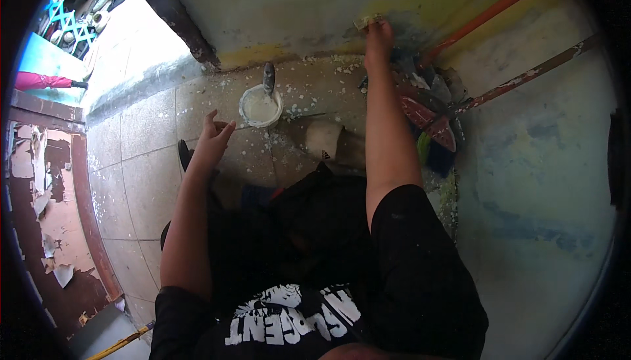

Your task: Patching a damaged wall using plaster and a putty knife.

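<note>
1 bare right hand (379, 35) up at the far wall (289, 5), fingers clamped on a small yellowish pad (368, 22); left hand (212, 143) hangs empty, fingers apart, and near it, on the right, sits the white bucket (264, 123), a dark-handled tool (269, 79) leaning in it!

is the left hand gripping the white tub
No, the left hand has its fingers apart, and a visible gap separates it from the white tub.
</note>
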Tool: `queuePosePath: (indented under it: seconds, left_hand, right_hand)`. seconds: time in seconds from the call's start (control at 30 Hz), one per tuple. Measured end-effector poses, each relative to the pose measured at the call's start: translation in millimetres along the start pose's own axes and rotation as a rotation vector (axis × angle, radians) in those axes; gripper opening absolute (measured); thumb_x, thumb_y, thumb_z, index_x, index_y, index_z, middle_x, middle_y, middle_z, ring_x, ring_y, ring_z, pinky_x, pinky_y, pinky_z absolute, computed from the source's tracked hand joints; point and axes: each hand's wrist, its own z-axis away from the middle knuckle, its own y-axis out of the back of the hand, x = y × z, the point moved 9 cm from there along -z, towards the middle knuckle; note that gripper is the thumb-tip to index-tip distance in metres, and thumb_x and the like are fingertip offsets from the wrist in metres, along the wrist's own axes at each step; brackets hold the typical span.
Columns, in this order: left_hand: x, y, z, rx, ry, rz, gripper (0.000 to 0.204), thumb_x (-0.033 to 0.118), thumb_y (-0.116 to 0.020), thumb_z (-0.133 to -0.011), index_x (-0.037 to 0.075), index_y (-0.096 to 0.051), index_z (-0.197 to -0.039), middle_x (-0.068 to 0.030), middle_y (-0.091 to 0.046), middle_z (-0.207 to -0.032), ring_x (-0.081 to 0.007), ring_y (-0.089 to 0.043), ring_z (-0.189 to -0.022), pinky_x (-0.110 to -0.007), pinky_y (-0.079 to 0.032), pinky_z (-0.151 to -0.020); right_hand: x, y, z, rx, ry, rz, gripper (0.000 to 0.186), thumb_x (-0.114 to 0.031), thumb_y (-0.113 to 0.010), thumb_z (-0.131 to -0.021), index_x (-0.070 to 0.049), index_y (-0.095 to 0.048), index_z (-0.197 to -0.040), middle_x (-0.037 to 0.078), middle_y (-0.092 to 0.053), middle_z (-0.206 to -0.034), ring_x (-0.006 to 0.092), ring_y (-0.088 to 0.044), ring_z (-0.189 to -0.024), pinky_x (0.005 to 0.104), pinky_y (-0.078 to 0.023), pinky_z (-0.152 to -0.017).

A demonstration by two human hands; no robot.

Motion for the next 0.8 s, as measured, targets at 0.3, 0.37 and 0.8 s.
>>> queuePosePath:
  seconds: [0.3, 0.37, 0.8]
  left_hand:
    - [-5, 3, 1, -0.032, 0.036, -0.066, 0.077, 0.040, -0.063, -0.096, 0.002, -0.023, -0.150, -0.0153, -0.062, -0.117, -0.0239, -0.060, -0.108, -0.036, -0.053, -0.082]
    - [-1, -4, -1, -0.022, 0.009, -0.034, 0.077, 0.035, -0.066, -0.095, -0.003, -0.024, -0.147, -0.0134, -0.064, -0.108, -0.0154, -0.059, -0.086, -0.029, -0.050, -0.069]
    - [-7, 6, 4, -0.010, 0.011, -0.076, 0.079, 0.035, -0.067, -0.094, -0.003, -0.022, -0.148, -0.0131, -0.063, -0.110, -0.0164, -0.059, -0.089, -0.030, -0.050, -0.070]
  right_hand:
    - [7, 6, 2, 0.065, -0.015, 0.382, 0.028, -0.023, -0.058, -0.096, 0.001, -0.060, -0.111, 0.012, -0.062, -0.094, 0.0209, -0.059, -0.085, 0.0377, -0.047, -0.077]
    - [40, 32, 1, 0.088, -0.123, 0.514, 0.030, -0.022, -0.058, -0.095, 0.002, -0.059, -0.115, 0.014, -0.062, -0.098, 0.0222, -0.060, -0.088, 0.0379, -0.048, -0.078]
    - [17, -16, 50, 0.430, -0.397, -0.185, 0.041, -0.015, -0.054, -0.095, -0.002, -0.048, -0.134, 0.013, -0.055, -0.128, 0.0267, -0.058, -0.109, 0.0402, -0.048, -0.091]
